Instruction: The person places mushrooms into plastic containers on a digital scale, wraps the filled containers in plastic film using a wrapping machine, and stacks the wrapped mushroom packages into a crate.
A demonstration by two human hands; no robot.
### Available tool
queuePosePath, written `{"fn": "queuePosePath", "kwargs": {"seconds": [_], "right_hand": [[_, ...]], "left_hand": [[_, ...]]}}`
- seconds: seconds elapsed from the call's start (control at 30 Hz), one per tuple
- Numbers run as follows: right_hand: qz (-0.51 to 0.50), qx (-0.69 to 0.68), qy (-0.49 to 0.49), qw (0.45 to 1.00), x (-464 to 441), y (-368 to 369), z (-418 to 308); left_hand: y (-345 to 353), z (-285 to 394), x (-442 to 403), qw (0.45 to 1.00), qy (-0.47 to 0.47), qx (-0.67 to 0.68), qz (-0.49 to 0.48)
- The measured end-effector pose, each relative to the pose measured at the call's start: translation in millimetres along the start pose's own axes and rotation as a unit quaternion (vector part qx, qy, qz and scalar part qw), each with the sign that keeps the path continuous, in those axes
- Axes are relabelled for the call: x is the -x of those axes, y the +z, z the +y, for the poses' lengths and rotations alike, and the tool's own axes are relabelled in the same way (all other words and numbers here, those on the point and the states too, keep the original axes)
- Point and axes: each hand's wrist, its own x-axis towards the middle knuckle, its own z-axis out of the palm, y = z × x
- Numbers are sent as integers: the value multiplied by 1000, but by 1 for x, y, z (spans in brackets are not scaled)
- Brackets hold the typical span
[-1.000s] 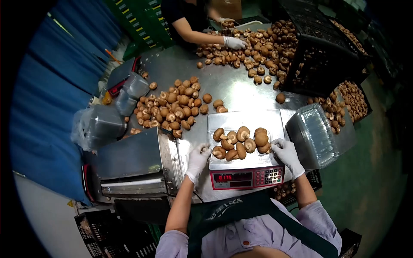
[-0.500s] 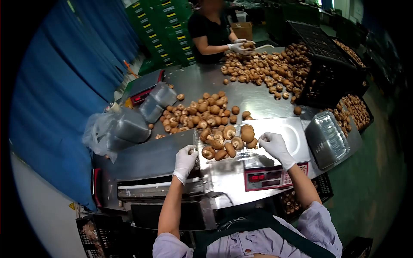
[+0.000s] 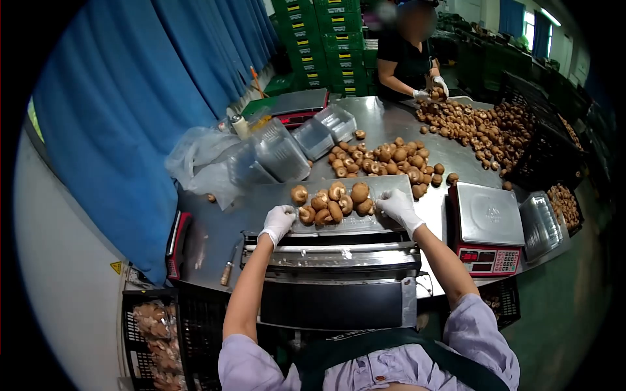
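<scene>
A clear plastic tray [image 3: 365, 223] holds several brown mushrooms [image 3: 336, 210], some cap up and some stem up. My left hand [image 3: 278, 222], in a white glove, grips the tray's left end. At the right end, my gloved right hand [image 3: 399, 210] has its fingers closed on the edge. Beneath the tray lies the flat metal top of a film-wrapping machine [image 3: 332, 257], with a roller bar along its near side. Whether the tray rests on that top or hangs just above it, I cannot tell.
Loose mushrooms [image 3: 385, 159] lie beyond the tray. A digital scale [image 3: 489, 215] stands to the right, beside stacked clear trays [image 3: 540, 225]. More trays [image 3: 277, 153] and a knife [image 3: 228, 267] are at left. Across the table, a gloved person handles mushrooms near a tipped black crate [image 3: 544, 140].
Both hands have carried the mushroom tray left, off the scale's edge and over the wrapping machine. My view has turned left, so the scale now appears farther right.
</scene>
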Motion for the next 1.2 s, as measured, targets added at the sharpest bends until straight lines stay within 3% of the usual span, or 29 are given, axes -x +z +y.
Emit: {"fn": "queuePosePath", "kwargs": {"seconds": [0.03,0.17,0.27,0.33,0.4,0.43,0.47,0.53,0.57,0.6,0.67,0.7,0.73,0.77,0.8,0.87,0.93,1.0,1.03,1.07,1.13,1.17,1.2], "right_hand": [[-23,9,-14,1000,0,4,2],[44,126,-91,987,42,0,-4],[54,208,-224,951,71,-17,1],[3,286,-359,888,81,-25,12],[-76,400,-485,774,89,-30,1],[-121,393,-459,787,100,-31,-10],[-70,426,-536,726,98,-24,-3],[-183,405,-439,781,99,-19,3],[-156,386,-489,767,97,-19,11],[-148,381,-469,783,96,-16,18],[-130,306,-441,834,110,-21,24],[-128,232,-373,889,120,-21,29],[-120,182,-324,921,138,-29,30],[-153,150,-248,945,155,-43,19],[-167,54,-197,965,172,-54,10],[-197,29,-122,972,198,-92,-32],[-127,-69,-249,958,206,-118,-60],[-2,-282,-376,883,181,-115,-68],[68,-213,-266,938,170,-121,-83],[172,-185,-307,917,136,-110,-103],[192,-264,-261,908,58,-85,-110],[245,-141,-382,880,13,-67,-90],[194,-152,-324,913,-23,-46,-64]], "left_hand": [[-7,-9,0,1000,23,-16,-3],[-42,-12,29,987,136,-81,-3],[-68,-14,63,944,281,-138,-102],[-81,-29,67,806,469,-342,-115],[-84,-40,68,722,538,-416,-129],[-84,-41,67,710,564,-403,-122],[-82,-43,64,710,567,-399,-127],[-73,-50,55,722,574,-363,-130],[-70,-51,53,744,563,-333,-135],[-66,-53,55,790,538,-266,-122],[-59,-59,69,896,398,-147,-128],[-65,-61,72,918,344,-106,-168],[-75,-64,80,919,342,-106,-167],[-93,-55,94,937,194,38,-288],[-112,-46,107,901,37,181,-392],[-155,-32,121,873,7,227,-433],[-190,-15,122,834,150,386,-365],[-218,0,95,789,355,420,-274],[-218,12,82,815,333,424,-215],[-215,28,71,836,312,425,-152],[-168,44,21,838,258,480,-43],[-141,27,-22,885,297,357,13],[-111,23,-43,902,301,308,37]]}}
